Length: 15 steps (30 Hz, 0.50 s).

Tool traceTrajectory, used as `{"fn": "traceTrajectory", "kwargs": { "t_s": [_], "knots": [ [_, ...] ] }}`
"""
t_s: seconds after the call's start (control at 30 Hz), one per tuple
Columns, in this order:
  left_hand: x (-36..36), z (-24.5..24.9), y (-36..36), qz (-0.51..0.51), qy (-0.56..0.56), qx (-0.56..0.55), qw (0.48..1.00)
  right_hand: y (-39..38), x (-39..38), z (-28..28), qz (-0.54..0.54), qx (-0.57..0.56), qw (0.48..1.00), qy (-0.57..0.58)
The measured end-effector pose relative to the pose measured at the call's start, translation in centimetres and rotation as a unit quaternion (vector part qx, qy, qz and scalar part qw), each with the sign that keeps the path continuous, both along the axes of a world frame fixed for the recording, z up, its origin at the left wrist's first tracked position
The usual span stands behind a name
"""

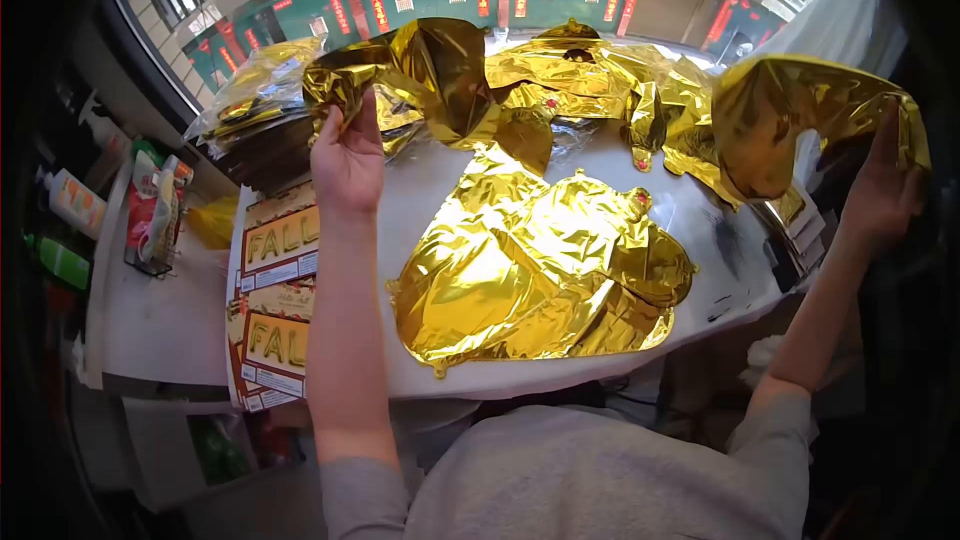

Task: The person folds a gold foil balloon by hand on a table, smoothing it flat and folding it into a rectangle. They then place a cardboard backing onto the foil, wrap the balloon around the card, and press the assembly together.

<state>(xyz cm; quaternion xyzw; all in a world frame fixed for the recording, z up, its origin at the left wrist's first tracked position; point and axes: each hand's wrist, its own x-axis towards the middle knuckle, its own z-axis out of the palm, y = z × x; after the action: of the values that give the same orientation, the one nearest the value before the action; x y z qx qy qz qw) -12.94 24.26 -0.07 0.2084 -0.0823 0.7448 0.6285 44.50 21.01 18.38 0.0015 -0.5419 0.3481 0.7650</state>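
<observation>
My left hand (pixel 350 155) is raised at the back left of the table, its fingers closed on the edge of a crumpled gold foil balloon (pixel 440 75). Far to the right, my right hand (pixel 885 190) grips the end of a gold foil balloon (pixel 775 120) that hangs in a curve toward the table. Between my arms lies a heap of flat, uninflated gold foil balloons (pixel 520 280), shiny in the sunlight. Further gold balloons (pixel 570 70) are piled along the back, partly behind the raised foil.
Printed cards reading "FALL" (pixel 280 240) line the white table's (pixel 410 180) left edge. Clear plastic packets (pixel 265 80) are stacked at the back left. Bottles (pixel 75 202) and a small wire basket (pixel 155 215) stand on the left. Boxes or papers (pixel 800 230) sit at the right edge.
</observation>
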Motion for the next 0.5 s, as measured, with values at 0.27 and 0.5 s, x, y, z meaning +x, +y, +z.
{"fn": "traceTrajectory", "kwargs": {
  "t_s": [0.27, 0.5],
  "knots": [
    [-1.1, 2.7, 7.9, 0.295, 0.054, -0.153, 0.942, -9.0, 6.7, -5.6, 0.083, -0.106, 0.981, -0.141],
    [-2.2, -2.5, 9.1, 0.227, 0.265, -0.262, 0.900, -8.8, 6.5, -4.0, 0.270, -0.136, 0.941, -0.150]
  ]
}}
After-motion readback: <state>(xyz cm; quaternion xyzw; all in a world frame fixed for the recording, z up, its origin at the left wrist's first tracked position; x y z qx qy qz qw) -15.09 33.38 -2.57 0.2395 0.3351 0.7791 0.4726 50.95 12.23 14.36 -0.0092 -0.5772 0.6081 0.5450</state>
